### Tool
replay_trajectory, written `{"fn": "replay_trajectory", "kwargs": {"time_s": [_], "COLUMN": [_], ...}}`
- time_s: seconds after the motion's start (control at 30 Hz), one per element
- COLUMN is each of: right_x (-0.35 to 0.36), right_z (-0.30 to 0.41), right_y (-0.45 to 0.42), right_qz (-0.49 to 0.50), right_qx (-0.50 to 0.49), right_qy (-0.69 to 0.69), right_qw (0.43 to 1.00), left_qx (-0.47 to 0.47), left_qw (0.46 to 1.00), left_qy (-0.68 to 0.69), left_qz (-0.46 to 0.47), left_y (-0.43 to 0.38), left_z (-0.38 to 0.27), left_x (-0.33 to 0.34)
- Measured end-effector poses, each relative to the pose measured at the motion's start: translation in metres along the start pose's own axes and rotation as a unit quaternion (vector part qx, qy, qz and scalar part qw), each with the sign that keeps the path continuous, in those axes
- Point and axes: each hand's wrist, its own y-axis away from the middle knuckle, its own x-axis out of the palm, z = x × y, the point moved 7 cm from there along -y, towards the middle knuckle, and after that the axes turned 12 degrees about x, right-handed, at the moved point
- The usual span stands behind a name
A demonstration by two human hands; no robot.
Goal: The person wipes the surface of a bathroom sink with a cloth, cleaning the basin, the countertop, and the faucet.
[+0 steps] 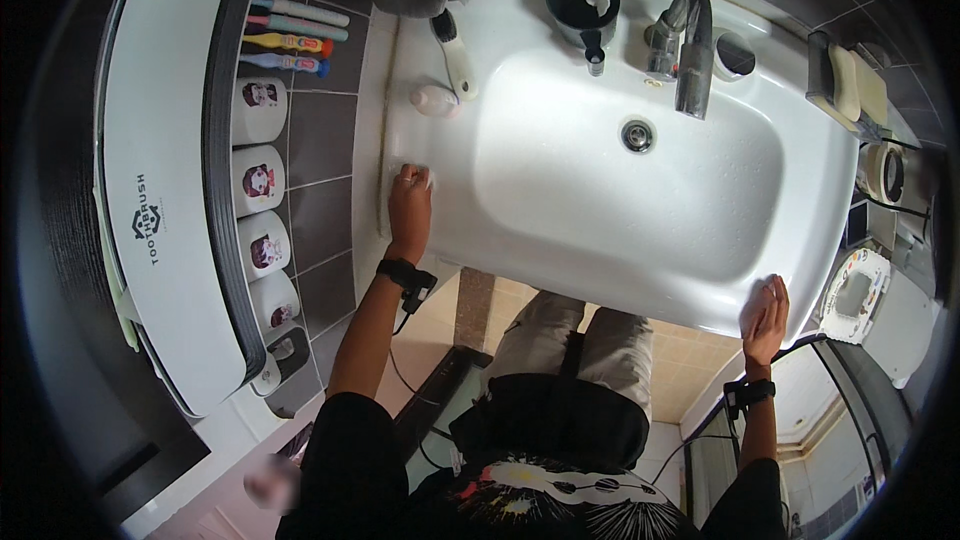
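A white washbasin (555,187) with a metal drain (638,136) lies before me. My left hand (410,210) is at its left rim, fingers bent down to the ceramic. Something pale shows by those fingertips, too unclear to name. Beyond that hand, a small pinkish bottle (435,100) lies on the rim, touching a white-handled brush (454,56) with dark bristles. At the front right corner, my right hand (763,322) rests on the rim with its fingers extended and nothing visible in it. Both wrists wear black straps with small devices.
A curved chrome faucet (694,52) stands at the back, beside a dark cup (581,19). A white toothbrush holder (165,165) with several cups and toothbrushes hangs at left. On the right are a soap dish (823,82) and a toilet (904,322). Cables hang from my wrists.
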Motion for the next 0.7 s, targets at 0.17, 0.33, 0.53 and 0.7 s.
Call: {"fn": "replay_trajectory", "kwargs": {"time_s": [0.17, 0.33, 0.53, 0.7], "right_x": [-0.002, -0.001, -0.001, 0.001], "right_z": [0.006, 0.003, 0.003, 0.001], "right_y": [-0.002, -0.002, -0.001, 0.000], "right_qz": [-0.011, 0.003, -0.008, -0.009], "right_qx": [-0.015, 0.008, 0.003, -0.002], "right_qy": [-0.009, -0.011, -0.003, 0.003], "right_qw": [1.000, 1.000, 1.000, 1.000], "left_qx": [0.057, 0.021, -0.008, -0.077], "left_qw": [0.993, 0.992, 0.994, 0.983], "left_qy": [-0.051, -0.027, 0.102, 0.042], "left_qz": [-0.087, -0.121, -0.046, -0.160], "left_y": [-0.030, -0.038, -0.002, -0.029], "left_z": [0.005, -0.017, -0.014, -0.014], "left_x": [-0.009, -0.006, 0.011, -0.008]}}
